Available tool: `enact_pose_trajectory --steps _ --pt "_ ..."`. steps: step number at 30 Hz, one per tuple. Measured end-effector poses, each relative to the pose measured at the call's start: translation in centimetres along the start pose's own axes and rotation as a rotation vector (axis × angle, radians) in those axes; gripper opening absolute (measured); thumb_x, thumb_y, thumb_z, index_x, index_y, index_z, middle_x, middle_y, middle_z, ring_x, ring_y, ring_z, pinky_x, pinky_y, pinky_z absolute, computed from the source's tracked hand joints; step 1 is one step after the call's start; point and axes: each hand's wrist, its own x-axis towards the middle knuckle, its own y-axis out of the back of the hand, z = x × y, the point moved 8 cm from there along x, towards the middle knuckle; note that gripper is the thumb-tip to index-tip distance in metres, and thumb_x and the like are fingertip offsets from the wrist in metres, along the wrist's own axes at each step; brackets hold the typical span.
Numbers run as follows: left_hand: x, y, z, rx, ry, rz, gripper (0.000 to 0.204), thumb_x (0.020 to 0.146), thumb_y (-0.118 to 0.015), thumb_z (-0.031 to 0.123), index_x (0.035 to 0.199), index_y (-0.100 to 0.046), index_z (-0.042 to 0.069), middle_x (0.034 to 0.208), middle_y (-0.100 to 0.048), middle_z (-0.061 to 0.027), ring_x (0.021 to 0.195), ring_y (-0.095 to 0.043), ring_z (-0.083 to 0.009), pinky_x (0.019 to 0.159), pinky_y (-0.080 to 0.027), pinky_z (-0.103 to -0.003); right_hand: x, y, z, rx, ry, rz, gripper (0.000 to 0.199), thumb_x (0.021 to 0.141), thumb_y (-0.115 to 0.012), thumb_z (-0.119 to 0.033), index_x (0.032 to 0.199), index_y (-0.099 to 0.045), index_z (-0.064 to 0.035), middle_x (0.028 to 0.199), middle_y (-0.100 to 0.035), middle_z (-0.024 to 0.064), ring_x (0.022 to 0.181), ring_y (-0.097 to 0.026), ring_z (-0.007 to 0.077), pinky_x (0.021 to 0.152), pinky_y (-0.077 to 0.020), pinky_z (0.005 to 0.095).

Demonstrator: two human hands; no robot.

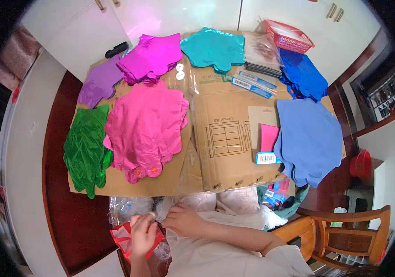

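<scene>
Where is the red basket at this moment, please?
In the head view, the red basket is at the upper right, just behind the dark blue stack.

The red bag (125, 243) looks glossy plastic, the green sheets (86, 147) shiny foil, the cardboard (218, 108) matt, the chair (359, 216) smooth wood.

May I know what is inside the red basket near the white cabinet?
In the red basket, whitish material is visible, perhaps plastic. It covers the bottom, so what lies beneath cannot be seen.
</scene>
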Motion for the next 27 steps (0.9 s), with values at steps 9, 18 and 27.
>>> enact_pose_trajectory --steps 9,18,27 --pt "-1.0 -2.4 -1.0 -1.701 0.37 -0.038 0.016 0.082 -0.052 0.02 0.071 -0.054 0.008 0.068 -0.054 -0.0014 0.061 -0.043 -0.0147 0.059 -0.032 -0.031 -0.3 -1.8 3.1 0.588 -0.126 -0.046 0.02 0.082 -0.055 -0.022 0.09 -0.06 -0.0056 0.082 -0.058 0.0086 0.078 -0.055 0.024 0.07 -0.0435 0.0333" --pt "-1.1 -1.3 0.2 -1.686 0.33 0.052 0.014 0.084 -0.051 0.022 0.077 -0.053 0.01 0.068 -0.053 0.0001 0.061 -0.038 -0.0123 0.058 -0.029 -0.027 -1.0 -2.4 4.0 0.636 -0.135 -0.029 0.018 0.081 -0.057 -0.017 0.094 -0.062 -0.0047 0.087 -0.062 0.0092 0.081 -0.056 0.0233 0.073 -0.0431 0.0322" --pt "-1.8 4.9 0.9 -1.704 0.26 0.341 0.01 0.081 -0.057 0.018 0.085 -0.056 0.01 0.07 -0.049 0.0017 0.058 -0.037 -0.0089 0.058 -0.03 -0.024 -0.3 -2.7 3.7 0.409 -0.15 -0.07 0.026 0.085 -0.049 -0.027 0.096 -0.062 -0.0078 0.088 -0.061 0.0128 0.085 -0.055 0.029 0.077 -0.0429 0.0381"
